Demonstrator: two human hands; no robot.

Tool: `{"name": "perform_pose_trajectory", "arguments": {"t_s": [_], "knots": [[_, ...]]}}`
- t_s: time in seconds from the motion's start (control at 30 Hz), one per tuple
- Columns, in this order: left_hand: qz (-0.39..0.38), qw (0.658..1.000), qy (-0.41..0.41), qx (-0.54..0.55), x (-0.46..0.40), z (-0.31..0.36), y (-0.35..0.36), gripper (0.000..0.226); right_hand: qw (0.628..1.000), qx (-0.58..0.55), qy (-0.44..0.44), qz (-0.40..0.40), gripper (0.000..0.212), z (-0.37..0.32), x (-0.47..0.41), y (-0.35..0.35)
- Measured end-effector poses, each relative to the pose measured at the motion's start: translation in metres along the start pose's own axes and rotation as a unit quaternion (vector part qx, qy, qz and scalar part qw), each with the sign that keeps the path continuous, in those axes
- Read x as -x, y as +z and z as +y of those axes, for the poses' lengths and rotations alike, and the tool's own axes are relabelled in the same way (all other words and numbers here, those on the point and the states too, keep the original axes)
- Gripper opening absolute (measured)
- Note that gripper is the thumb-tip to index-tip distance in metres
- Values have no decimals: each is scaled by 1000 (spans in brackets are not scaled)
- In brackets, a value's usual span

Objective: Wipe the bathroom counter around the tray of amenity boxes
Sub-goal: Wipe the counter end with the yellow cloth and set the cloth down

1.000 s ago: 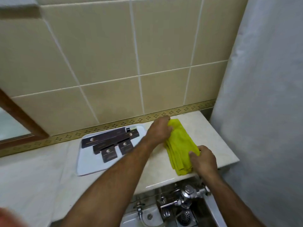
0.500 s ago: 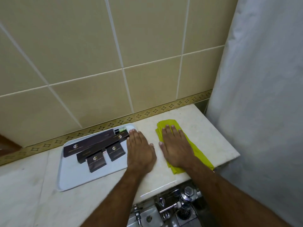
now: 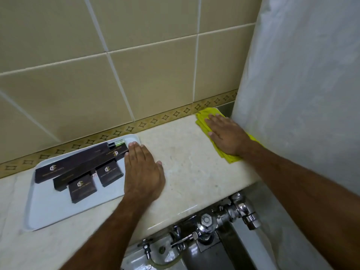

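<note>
The right hand (image 3: 227, 136) lies flat, fingers spread, pressing the yellow cloth (image 3: 202, 118) at the table's (image 3: 185, 162) far right corner, while the left hand (image 3: 141, 172), also flat and spread, rests on the right edge of the white tray (image 3: 44, 213) of dark amenity boxes (image 3: 81, 189).

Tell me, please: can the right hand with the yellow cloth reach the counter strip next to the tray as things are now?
Probably not all of it. The right hand presses the yellow cloth in the far right corner; bare counter lies between, but the left hand lies flat over the tray edge and the strip beside it.
</note>
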State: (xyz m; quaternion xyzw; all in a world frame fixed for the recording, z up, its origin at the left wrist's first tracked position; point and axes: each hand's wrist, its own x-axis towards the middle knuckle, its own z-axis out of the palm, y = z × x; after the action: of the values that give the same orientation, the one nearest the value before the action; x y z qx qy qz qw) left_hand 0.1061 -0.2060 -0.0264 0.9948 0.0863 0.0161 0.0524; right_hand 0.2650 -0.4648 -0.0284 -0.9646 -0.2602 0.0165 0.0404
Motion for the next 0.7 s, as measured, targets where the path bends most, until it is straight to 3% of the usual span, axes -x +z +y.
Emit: {"name": "perform_pose_trajectory", "arguments": {"t_s": [0.23, 0.5, 0.7], "knots": [[-1, 1000, -4, -23, -8, 7, -4, 73, 992, 8, 123, 9, 61, -5, 77, -4], [34, 999, -6, 21, 34, -1, -23, 79, 991, -13, 132, 3, 63, -116, 133, 4], [22, 978, -206, 36, 137, -122, -60, 81, 996, -34, 76, -22, 66, -199, 150, 8]]}}
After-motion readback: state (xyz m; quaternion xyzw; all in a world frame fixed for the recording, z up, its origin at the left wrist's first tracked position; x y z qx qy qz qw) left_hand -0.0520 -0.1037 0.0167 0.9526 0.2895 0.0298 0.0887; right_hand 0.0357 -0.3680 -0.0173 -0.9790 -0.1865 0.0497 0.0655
